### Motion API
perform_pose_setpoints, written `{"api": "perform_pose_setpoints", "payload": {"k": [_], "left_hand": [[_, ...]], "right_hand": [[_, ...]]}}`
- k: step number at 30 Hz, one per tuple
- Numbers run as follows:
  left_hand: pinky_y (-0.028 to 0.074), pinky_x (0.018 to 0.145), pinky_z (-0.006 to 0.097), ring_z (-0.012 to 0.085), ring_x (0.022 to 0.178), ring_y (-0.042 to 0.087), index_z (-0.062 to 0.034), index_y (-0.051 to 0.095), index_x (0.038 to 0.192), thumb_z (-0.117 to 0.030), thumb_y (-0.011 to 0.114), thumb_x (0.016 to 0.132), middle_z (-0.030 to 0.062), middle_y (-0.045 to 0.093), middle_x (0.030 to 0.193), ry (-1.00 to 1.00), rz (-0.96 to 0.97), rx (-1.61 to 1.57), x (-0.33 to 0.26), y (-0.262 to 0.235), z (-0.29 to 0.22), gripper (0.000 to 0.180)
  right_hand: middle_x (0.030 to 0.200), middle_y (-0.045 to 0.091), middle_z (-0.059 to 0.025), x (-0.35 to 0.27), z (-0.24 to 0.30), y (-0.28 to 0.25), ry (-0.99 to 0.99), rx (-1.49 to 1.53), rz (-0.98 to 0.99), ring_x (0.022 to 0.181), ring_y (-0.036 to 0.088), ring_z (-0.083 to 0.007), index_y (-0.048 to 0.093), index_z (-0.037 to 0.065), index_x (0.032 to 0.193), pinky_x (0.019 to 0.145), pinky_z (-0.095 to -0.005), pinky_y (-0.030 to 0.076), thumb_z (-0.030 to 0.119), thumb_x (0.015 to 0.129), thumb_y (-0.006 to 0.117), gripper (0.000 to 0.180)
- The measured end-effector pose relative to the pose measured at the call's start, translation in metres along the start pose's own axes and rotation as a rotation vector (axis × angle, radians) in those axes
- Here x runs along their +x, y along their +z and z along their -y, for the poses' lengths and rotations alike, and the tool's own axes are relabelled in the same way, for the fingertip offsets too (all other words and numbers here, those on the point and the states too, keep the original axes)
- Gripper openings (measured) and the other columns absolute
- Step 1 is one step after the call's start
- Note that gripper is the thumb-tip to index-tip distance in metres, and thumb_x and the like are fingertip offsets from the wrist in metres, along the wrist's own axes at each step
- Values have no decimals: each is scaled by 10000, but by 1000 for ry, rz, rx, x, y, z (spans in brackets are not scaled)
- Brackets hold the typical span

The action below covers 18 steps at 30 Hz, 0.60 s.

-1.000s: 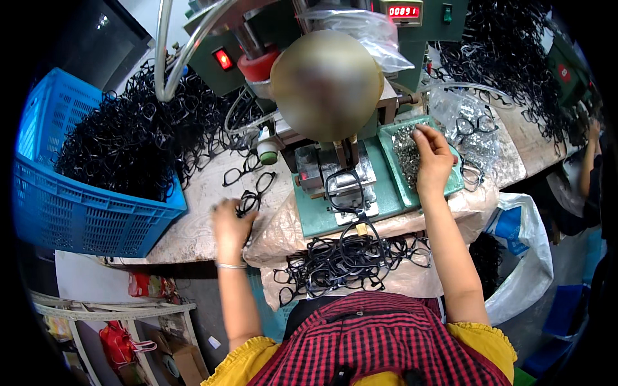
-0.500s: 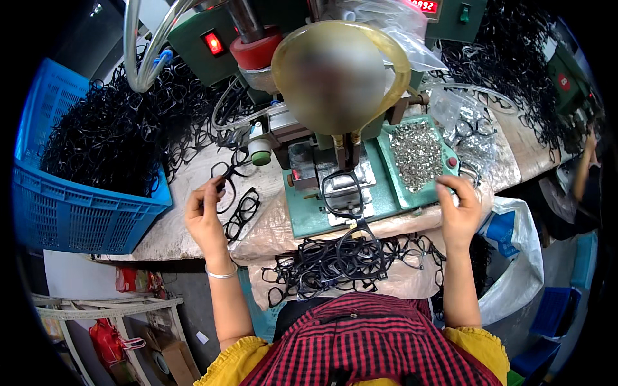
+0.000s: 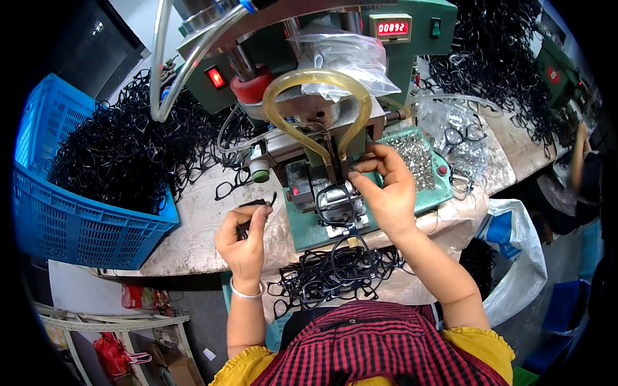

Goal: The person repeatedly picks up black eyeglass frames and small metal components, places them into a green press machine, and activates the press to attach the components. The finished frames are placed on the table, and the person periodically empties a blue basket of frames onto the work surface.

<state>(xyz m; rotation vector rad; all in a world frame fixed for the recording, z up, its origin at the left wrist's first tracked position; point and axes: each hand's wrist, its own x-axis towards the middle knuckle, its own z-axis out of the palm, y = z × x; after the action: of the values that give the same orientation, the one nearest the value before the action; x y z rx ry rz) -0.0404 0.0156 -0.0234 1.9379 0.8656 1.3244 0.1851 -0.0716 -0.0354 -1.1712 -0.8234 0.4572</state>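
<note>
Right hand (image 3: 386, 193) up at the green press machine (image 3: 309, 128), fingers pinched together on something tiny at the fixture (too small to tell what), just above a black glasses frame (image 3: 335, 206) seated on the machine's base plate. Left hand (image 3: 244, 241) closed around another black frame (image 3: 254, 209), low on the tabletop (image 3: 193, 225), left of the machine. Tray of small metal parts (image 3: 415, 151) touching the right hand's far side. Pile of black frames (image 3: 335, 276) at the tabletop's near edge, between the forearms. Blue basket (image 3: 77, 225) heaped with frames far left. Yellowish hose (image 3: 309, 83) loops over the press.
</note>
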Motion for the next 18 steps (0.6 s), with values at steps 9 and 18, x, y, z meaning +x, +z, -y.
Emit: {"api": "perform_pose_setpoints", "payload": {"k": [9, 18], "left_hand": [[454, 476, 289, 163, 539, 559, -105, 511, 679, -99, 857, 702, 38, 707, 830, 909, 415, 230, 17, 24, -100, 347], [477, 503, 284, 154, 611, 566, -90, 598, 724, -166, 800, 760, 45, 676, 821, 1040, 538, 251, 7, 59, -86, 219]], "right_hand": [[969, 692, -71, -8, 30, 21, 136, 176, 44, 947, 632, -112, 480, -40, 1310, 896, -259, 473, -29, 828, 678, 521], [1248, 627, -188, 10, -37, -84, -199, -1243, -76, 1250, 526, -380, 732, 74, 1000, 1060, -457, 417, 141, 747, 760, 263]]}}
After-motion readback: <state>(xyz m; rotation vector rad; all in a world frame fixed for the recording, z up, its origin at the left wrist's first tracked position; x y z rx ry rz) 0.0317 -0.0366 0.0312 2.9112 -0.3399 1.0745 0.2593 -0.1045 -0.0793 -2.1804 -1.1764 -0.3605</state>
